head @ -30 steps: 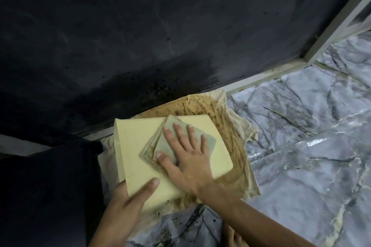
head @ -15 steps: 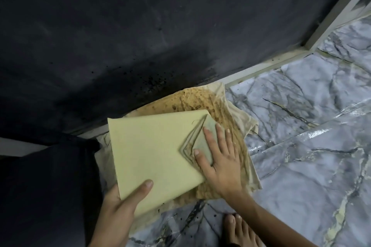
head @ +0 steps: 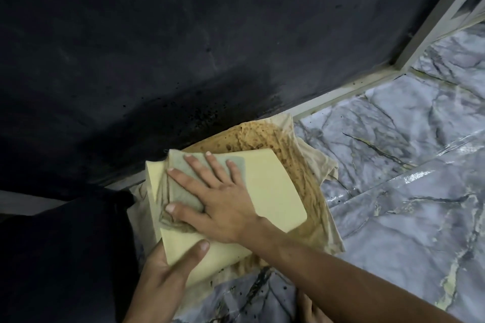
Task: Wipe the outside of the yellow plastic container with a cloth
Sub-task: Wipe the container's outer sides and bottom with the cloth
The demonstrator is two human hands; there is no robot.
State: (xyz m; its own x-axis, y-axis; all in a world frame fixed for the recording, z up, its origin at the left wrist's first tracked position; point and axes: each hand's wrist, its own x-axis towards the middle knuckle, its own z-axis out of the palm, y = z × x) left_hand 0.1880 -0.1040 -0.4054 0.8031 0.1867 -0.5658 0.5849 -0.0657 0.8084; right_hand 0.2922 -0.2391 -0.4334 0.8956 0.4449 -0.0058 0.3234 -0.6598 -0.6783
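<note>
The yellow plastic container [head: 273, 191] lies with a flat pale-yellow side facing up, low in the middle of the view. My left hand [head: 168, 273] grips its near bottom corner, thumb on top. My right hand [head: 217, 196] lies flat, fingers spread, pressing a folded grey-green cloth [head: 183, 181] onto the container's upper left part. The cloth bunches under my thumb at the container's left edge.
Under the container lies a stained beige rag [head: 301, 165] covered with brown crumbly dirt. A dark wall [head: 183, 47] with a pale baseboard [head: 341, 94] stands right behind. Grey marble floor [head: 393, 178] spreads to the right. A dark shape [head: 65, 257] fills the lower left.
My right hand slid the cloth from the container's right edge across to its upper left. The container shifted a little in my left hand.
</note>
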